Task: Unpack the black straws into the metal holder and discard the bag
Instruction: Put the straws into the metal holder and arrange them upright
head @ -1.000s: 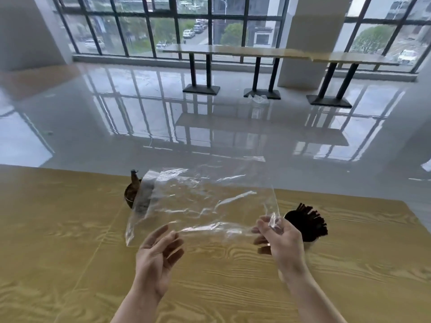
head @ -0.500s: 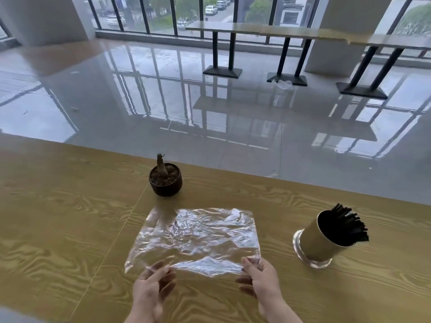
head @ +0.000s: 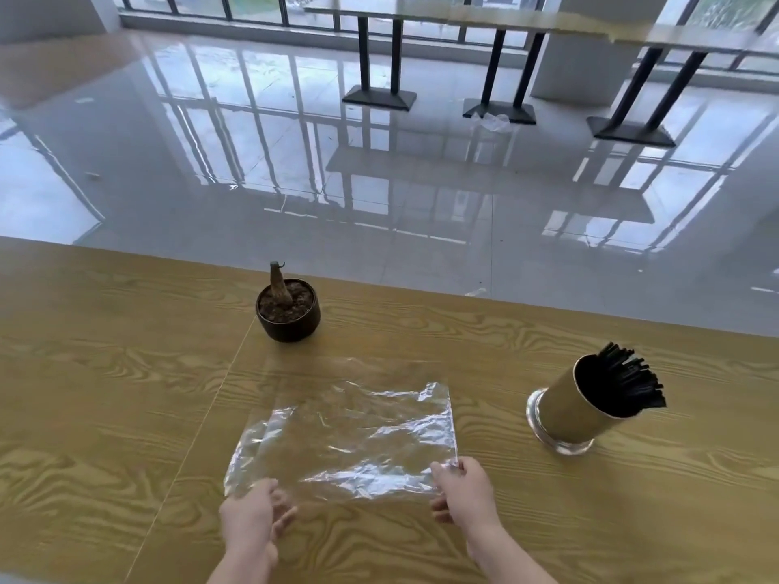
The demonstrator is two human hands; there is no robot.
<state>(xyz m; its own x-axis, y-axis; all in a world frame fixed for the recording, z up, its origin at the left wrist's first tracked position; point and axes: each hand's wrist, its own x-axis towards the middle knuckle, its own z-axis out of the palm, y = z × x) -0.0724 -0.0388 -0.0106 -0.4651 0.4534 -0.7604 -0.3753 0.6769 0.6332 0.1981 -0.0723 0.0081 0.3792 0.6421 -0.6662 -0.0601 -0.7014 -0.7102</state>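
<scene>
- Since straws (head: pixel 624 381) already fill holder (head: pixel 565 415), right of R hand (head: pixel 463 495), only discarding remains.
- Empty bag (head: pixel 345 440) lies flat on table (head: pixel 126 394) just beyond both hands; R hand pinches its near corner.
- L hand (head: pixel 253 516) at other corner, blurred: grip unclear.
- Next, prob.: crumple bag, find bin; none in view.

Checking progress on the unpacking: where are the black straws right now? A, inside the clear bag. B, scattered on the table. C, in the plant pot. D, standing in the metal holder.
D: the black straws stick out of the metal holder, while the clear bag looks empty.
</scene>
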